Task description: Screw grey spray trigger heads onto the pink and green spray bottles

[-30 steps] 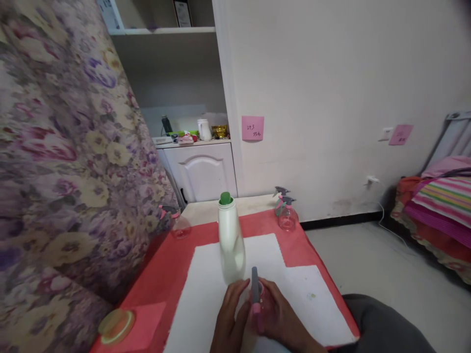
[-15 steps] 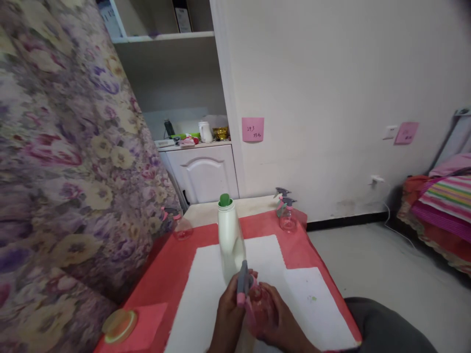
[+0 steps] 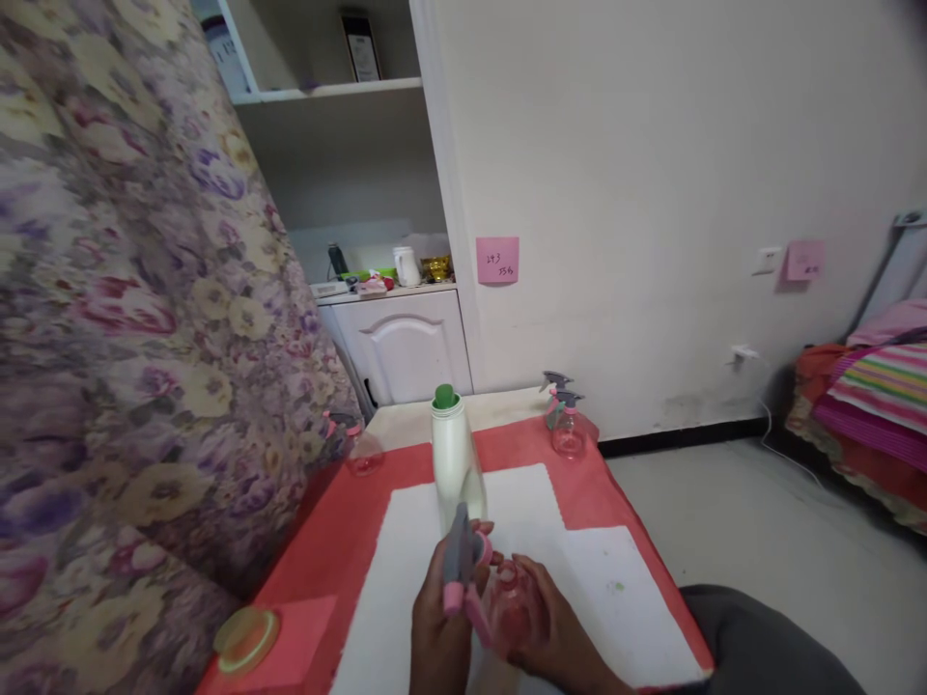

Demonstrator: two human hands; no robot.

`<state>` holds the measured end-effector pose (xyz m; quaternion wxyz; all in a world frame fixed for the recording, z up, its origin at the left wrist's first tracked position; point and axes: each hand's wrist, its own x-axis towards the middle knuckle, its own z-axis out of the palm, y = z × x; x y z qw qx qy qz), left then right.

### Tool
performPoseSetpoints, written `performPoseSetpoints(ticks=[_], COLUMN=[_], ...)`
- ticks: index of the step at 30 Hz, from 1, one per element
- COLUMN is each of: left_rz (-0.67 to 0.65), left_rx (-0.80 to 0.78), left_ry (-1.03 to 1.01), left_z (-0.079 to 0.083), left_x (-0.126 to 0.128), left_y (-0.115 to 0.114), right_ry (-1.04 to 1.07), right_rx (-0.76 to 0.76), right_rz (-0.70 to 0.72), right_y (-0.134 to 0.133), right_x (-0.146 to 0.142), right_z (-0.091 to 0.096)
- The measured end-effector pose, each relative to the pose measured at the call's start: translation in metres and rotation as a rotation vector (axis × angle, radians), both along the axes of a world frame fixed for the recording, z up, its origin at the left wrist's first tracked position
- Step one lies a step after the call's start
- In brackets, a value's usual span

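Observation:
My left hand (image 3: 438, 623) grips the grey and pink trigger spray head (image 3: 459, 560), lifted and tilted off to the left of its bottle. My right hand (image 3: 557, 632) wraps around the clear pink spray bottle (image 3: 511, 606) low over the white sheet (image 3: 521, 555). Just behind them stands a tall white bottle with a green cap (image 3: 455, 461).
A red cloth covers the table (image 3: 340, 512). Two more pink spray bottles stand at the back, one on the left (image 3: 358, 446) and one on the right (image 3: 565, 420). A round yellow-green lid (image 3: 246, 639) lies front left. Floral fabric (image 3: 130, 338) hangs along the left.
The spray head has come up and over to the left, away from the bottle's neck, carried by my left hand. My right hand keeps the bottle in place.

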<state>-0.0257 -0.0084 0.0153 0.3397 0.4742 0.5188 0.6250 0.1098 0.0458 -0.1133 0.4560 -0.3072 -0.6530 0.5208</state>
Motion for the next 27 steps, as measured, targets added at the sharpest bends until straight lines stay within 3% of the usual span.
performPoseSetpoints(ticks=[7, 10, 15, 22, 25, 27], left_rz=[-0.124, -0.146, -0.06, 0.219, 0.282, 0.329], left_rx=[0.027, 0.037, 0.077, 0.159, 0.157, 0.132], left_ry=[0.15, 0.111, 0.049, 0.048, 0.117, 0.279], left_z=[0.024, 0.031, 0.033, 0.037, 0.038, 0.035], left_x=[0.013, 0.013, -0.001, -0.035, -0.061, -0.082], left_y=[-0.002, -0.004, -0.013, -0.024, -0.026, -0.024], right_ry=[0.019, -0.003, -0.061, -0.072, -0.082, -0.099], right_rx=[-0.002, -0.022, 0.01, 0.004, -0.013, -0.026], right_rz=[-0.016, -0.041, -0.076, -0.132, -0.099, -0.109], right_y=[-0.005, -0.005, -0.003, -0.006, -0.006, -0.006], right_x=[0.002, 0.001, -0.002, -0.003, -0.002, -0.003], right_z=[0.0, -0.008, -0.019, -0.021, -0.023, -0.024])
